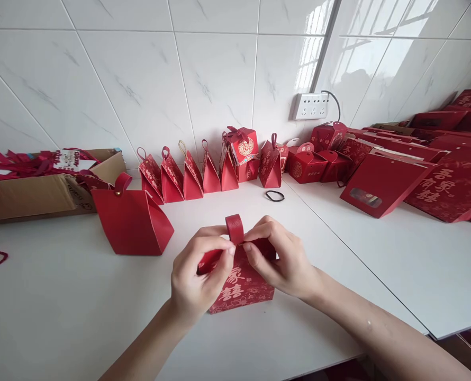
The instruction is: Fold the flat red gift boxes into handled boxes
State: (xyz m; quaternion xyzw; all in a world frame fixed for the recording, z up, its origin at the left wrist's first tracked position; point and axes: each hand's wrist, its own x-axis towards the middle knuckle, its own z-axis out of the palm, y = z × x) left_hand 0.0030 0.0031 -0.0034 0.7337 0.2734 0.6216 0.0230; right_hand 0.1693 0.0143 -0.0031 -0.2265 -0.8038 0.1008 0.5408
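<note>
A red gift box (pixel 243 288) with pale pink characters and flower print stands upright on the white table in front of me. From its top edge rises a looped red strap handle (pixel 235 228). My left hand (pixel 199 264) pinches the top edge at the foot of the loop, thumb in front. On the other side my right hand (pixel 279 254) pinches the same edge, its thumb and forefinger close to the left thumb. A small gold-coloured fastener shows faintly between the fingertips; whether it is closed is hidden.
To the left stands a plain red box (pixel 134 222) with a strap loop. Behind it is a cardboard carton (pixel 33 198) of red ribbons. Small red boxes (pixel 172 180) line the wall. A black band (pixel 274 196) lies ahead; flat red bags (pixel 386 182) lean at right.
</note>
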